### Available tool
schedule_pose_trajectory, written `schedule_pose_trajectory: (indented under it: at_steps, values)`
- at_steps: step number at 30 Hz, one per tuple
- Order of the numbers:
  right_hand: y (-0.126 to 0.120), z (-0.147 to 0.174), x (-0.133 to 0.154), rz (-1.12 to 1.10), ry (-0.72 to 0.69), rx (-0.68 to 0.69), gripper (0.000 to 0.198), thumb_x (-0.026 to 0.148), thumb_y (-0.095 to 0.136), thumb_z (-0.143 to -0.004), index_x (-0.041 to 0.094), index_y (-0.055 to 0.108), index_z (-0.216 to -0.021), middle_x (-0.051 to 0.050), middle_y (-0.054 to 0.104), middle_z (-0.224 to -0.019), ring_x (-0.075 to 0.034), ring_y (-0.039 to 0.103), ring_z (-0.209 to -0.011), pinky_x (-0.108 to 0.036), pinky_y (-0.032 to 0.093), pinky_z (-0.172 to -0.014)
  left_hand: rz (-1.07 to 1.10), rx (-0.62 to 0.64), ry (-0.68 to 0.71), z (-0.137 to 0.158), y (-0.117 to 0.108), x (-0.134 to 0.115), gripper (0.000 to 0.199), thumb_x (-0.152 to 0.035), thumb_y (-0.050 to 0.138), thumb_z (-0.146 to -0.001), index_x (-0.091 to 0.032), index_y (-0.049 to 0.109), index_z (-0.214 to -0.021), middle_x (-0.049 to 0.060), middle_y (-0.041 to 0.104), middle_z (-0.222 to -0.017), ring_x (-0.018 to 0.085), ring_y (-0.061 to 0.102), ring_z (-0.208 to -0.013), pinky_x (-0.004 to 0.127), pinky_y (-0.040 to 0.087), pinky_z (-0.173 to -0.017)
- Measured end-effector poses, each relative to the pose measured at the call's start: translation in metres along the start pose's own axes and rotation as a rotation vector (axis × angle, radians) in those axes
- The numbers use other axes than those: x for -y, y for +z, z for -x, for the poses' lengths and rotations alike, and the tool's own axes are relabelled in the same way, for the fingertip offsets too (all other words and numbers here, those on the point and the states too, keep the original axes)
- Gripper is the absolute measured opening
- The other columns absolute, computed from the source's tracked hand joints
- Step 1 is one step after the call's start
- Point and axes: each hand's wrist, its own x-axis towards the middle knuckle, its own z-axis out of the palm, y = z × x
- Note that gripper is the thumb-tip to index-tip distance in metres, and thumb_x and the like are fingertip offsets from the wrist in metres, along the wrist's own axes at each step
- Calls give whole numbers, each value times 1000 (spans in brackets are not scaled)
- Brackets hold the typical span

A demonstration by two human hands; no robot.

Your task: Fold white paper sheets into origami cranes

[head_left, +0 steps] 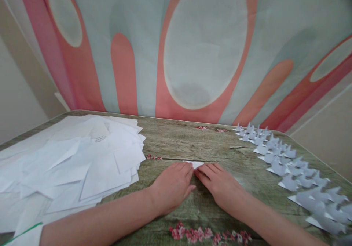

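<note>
A small folded piece of white paper lies flat on the table, mostly covered by my fingers. My left hand rests on its left part, palm down, the fingers together and the thumb pointing right. From the right, my right hand presses its fingertips on the paper's near right edge. The two hands almost meet over the sheet. How much of the paper sits beneath the fingers is hidden.
A spread pile of loose white paper sheets covers the table's left side. Rows of folded white paper figures with pointed tips stand along the right side. The wood-patterned table has printed pink flowers. A patterned backdrop rises behind it.
</note>
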Motion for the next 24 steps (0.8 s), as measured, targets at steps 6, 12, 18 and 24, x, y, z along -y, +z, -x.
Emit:
schedule_pose_trajectory:
  at_steps: [6, 12, 18, 24]
  values:
    - [3, 11, 6, 118, 52, 9, 31, 6, 49, -78, 12, 57, -107, -12, 59, -99, -25, 52, -91, -38, 41, -79, -34, 37, 6, -2, -4, -1, 45, -39, 40, -88, -8, 46, -120, 15, 52, -121, 25, 46, -113, 37, 32, -98]
    - [-7, 16, -3, 153, 88, 66, 33, 2, 49, -73, 10, 60, -103, -14, 59, -102, -26, 52, -90, -39, 43, -74, -37, 25, 39, -2, -10, -2, 44, -41, 43, -87, -11, 48, -119, 14, 52, -121, 25, 47, -113, 39, 30, -100]
    - [-5, 15, -8, 51, 77, 17, 28, 3, 47, -77, 12, 62, -99, -11, 59, -104, -24, 52, -94, -38, 42, -79, -47, 18, 45, -2, -11, -3, 44, -43, 45, -86, -15, 48, -119, 13, 52, -121, 26, 46, -113, 39, 31, -99]
    - [4, 14, -3, 16, 50, -44, 31, 5, 48, -79, 11, 58, -108, -11, 59, -105, -22, 51, -95, -36, 42, -82, -62, 9, 65, -4, -9, -1, 44, -43, 45, -86, -15, 49, -120, 12, 52, -120, 25, 46, -113, 40, 30, -100]
